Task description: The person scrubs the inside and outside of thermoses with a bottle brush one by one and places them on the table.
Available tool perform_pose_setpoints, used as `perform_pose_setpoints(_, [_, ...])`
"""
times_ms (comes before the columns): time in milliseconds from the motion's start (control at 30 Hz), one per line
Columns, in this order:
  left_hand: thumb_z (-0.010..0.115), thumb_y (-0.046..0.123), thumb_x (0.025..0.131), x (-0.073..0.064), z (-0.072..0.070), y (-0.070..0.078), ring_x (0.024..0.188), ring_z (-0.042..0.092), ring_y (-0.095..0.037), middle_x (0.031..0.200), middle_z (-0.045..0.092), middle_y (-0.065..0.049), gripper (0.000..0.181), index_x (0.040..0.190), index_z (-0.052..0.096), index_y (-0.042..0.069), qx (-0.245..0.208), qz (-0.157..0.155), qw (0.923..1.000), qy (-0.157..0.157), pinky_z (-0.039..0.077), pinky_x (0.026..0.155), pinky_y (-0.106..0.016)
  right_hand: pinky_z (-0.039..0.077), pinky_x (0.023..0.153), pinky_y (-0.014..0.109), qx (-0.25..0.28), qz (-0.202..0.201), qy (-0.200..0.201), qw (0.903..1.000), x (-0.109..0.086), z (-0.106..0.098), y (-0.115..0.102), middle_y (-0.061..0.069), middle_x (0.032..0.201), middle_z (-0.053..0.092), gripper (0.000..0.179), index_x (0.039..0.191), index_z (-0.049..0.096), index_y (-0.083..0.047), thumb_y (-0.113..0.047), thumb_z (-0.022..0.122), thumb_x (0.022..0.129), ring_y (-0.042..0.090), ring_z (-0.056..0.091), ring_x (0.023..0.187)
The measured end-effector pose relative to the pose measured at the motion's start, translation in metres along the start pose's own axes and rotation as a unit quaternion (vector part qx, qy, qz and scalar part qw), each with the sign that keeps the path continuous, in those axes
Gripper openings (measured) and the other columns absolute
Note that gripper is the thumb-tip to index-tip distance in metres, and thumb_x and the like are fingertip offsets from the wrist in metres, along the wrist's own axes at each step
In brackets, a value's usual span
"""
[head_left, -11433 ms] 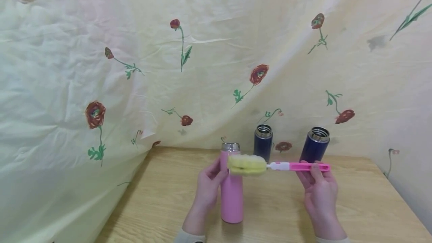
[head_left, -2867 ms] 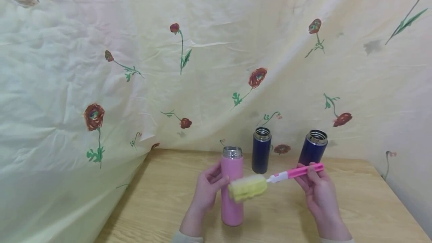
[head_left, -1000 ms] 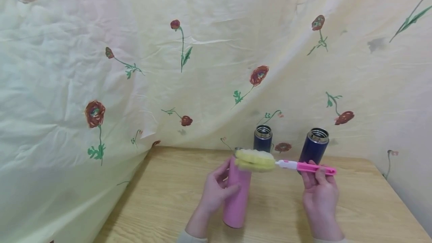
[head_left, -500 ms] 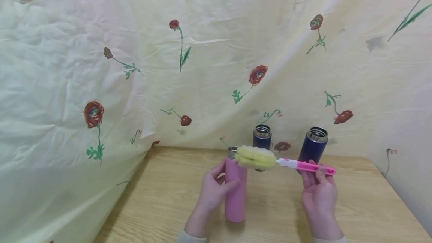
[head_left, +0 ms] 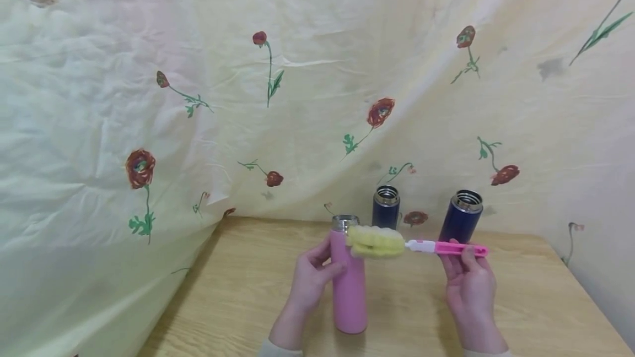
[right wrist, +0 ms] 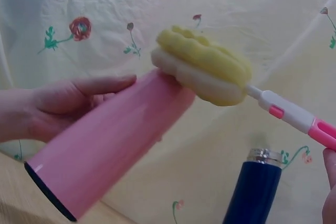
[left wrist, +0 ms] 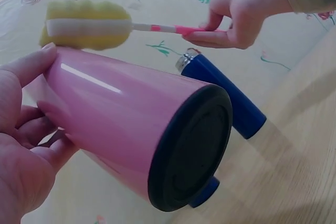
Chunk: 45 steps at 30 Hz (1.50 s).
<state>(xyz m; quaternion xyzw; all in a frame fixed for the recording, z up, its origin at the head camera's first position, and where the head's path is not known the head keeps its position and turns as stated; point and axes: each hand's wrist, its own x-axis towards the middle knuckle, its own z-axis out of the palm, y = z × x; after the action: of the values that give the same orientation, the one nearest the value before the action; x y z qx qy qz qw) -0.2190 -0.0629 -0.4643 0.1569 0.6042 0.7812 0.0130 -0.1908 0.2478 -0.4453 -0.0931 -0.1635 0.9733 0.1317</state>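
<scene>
My left hand (head_left: 310,280) grips a pink thermos bottle (head_left: 349,296) around its upper half. The bottle stands nearly upright in the head view, its steel mouth uncovered and its black base facing the left wrist camera. In my right hand (head_left: 471,285) is a bottle brush, pinched by its pink handle (head_left: 458,248) between thumb and fingers. The brush lies almost level, and its yellow and white sponge head (right wrist: 205,66) is against the bottle's outer side just below the neck. Part of the bottle's front is hidden by the sponge.
Two dark blue thermos bottles with steel mouths and no lids stand behind on the wooden table (head_left: 238,280): one blue bottle (head_left: 386,208) behind the sponge, another blue bottle (head_left: 461,216) behind my right hand. A flowered cloth (head_left: 307,125) hangs at the back and left.
The sponge was lower on the bottle 2.9 s ago, rose to the neck by 1.0 s ago, and now sits slightly lower. The pink bottle, tilted 1.0 s ago, is straighter. Both grips stay.
</scene>
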Motion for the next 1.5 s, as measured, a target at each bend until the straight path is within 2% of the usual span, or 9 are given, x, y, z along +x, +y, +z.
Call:
perform_pose_setpoints(167, [0.080, 0.009, 0.094, 0.002, -0.004, 0.001, 0.134, 0.061, -0.028, 0.147, 0.064, -0.017, 0.063, 0.152, 0.055, 0.002, -0.005, -0.003, 0.9995, 0.032, 0.051, 0.111, -0.036, 0.063, 0.091, 0.038, -0.049, 0.020, -0.069, 0.9962, 0.006, -0.009, -0.002, 0.018, 0.102, 0.076, 0.005, 0.113, 0.057, -0.005, -0.006, 0.053, 0.111, 0.027, 0.080, 0.095])
perform_pose_setpoints(367, [0.075, 0.005, 0.097, 0.006, -0.011, 0.004, 0.128, 0.065, -0.026, 0.145, 0.064, -0.022, 0.061, 0.152, 0.052, -0.004, -0.046, 0.004, 0.9973, 0.057, 0.052, 0.110, -0.035, 0.063, 0.091, 0.036, -0.132, 0.026, -0.112, 0.9845, 0.011, -0.013, 0.001, 0.014, 0.101, 0.076, 0.010, 0.108, 0.063, -0.006, -0.005, 0.053, 0.111, 0.023, 0.079, 0.096])
perform_pose_setpoints(633, [0.073, 0.003, 0.097, 0.025, -0.020, 0.011, 0.129, 0.064, -0.029, 0.148, 0.061, -0.023, 0.062, 0.155, 0.049, -0.003, -0.061, 0.004, 0.9937, 0.094, 0.052, 0.111, -0.039, 0.062, 0.092, 0.034, -0.205, 0.015, -0.159, 0.9658, 0.015, -0.027, 0.005, 0.010, 0.105, 0.074, 0.010, 0.109, 0.059, -0.008, -0.005, 0.050, 0.112, 0.021, 0.078, 0.098])
perform_pose_setpoints(767, [0.072, 0.005, 0.099, 0.032, -0.025, 0.016, 0.131, 0.063, -0.032, 0.151, 0.058, -0.023, 0.063, 0.156, 0.048, -0.003, -0.058, 0.008, 0.9928, 0.104, 0.053, 0.110, -0.040, 0.062, 0.092, 0.035, -0.213, 0.025, -0.199, 0.9563, 0.016, -0.042, 0.008, 0.011, 0.106, 0.076, 0.018, 0.110, 0.060, -0.009, -0.004, 0.044, 0.114, 0.023, 0.078, 0.100])
perform_pose_setpoints(900, [0.072, 0.007, 0.101, 0.038, -0.028, 0.019, 0.133, 0.062, -0.033, 0.153, 0.057, -0.024, 0.063, 0.158, 0.046, -0.003, -0.069, 0.012, 0.9917, 0.108, 0.054, 0.109, -0.041, 0.061, 0.094, 0.037, -0.195, 0.041, -0.239, 0.9503, 0.016, -0.056, 0.013, 0.013, 0.108, 0.078, 0.023, 0.112, 0.062, -0.007, -0.003, 0.039, 0.115, 0.025, 0.078, 0.102])
perform_pose_setpoints(1033, [0.072, 0.008, 0.102, 0.044, -0.028, 0.018, 0.135, 0.061, -0.034, 0.155, 0.055, -0.025, 0.064, 0.158, 0.044, -0.005, -0.085, 0.011, 0.9888, 0.122, 0.053, 0.110, -0.042, 0.061, 0.095, 0.039, -0.193, 0.041, -0.261, 0.9451, 0.014, -0.065, 0.022, 0.014, 0.110, 0.078, 0.022, 0.113, 0.058, -0.006, -0.002, 0.037, 0.115, 0.027, 0.078, 0.104])
perform_pose_setpoints(1167, [0.073, 0.008, 0.101, 0.047, -0.027, 0.015, 0.135, 0.061, -0.035, 0.155, 0.054, -0.024, 0.064, 0.157, 0.044, -0.004, -0.096, 0.011, 0.9860, 0.136, 0.053, 0.110, -0.042, 0.061, 0.095, 0.039, -0.188, 0.036, -0.245, 0.9503, 0.009, -0.067, 0.032, 0.015, 0.110, 0.078, 0.020, 0.114, 0.057, -0.008, -0.002, 0.038, 0.115, 0.027, 0.078, 0.106])
perform_pose_setpoints(1333, [0.073, 0.004, 0.100, 0.049, -0.026, 0.010, 0.131, 0.064, -0.033, 0.152, 0.057, -0.024, 0.062, 0.156, 0.047, -0.004, -0.106, 0.021, 0.9849, 0.136, 0.055, 0.107, -0.042, 0.060, 0.095, 0.037, -0.203, 0.019, -0.188, 0.9608, 0.003, -0.064, 0.039, 0.013, 0.110, 0.077, 0.015, 0.115, 0.058, -0.011, -0.004, 0.044, 0.114, 0.026, 0.078, 0.106])
perform_pose_setpoints(1500, [0.073, 0.000, 0.098, 0.047, -0.026, 0.006, 0.131, 0.064, -0.032, 0.152, 0.056, -0.025, 0.064, 0.156, 0.045, -0.006, -0.089, 0.034, 0.9865, 0.133, 0.055, 0.107, -0.041, 0.060, 0.094, 0.035, -0.247, 0.002, -0.130, 0.9603, -0.003, -0.060, 0.042, 0.011, 0.108, 0.077, 0.006, 0.117, 0.053, -0.009, -0.005, 0.050, 0.113, 0.023, 0.078, 0.104])
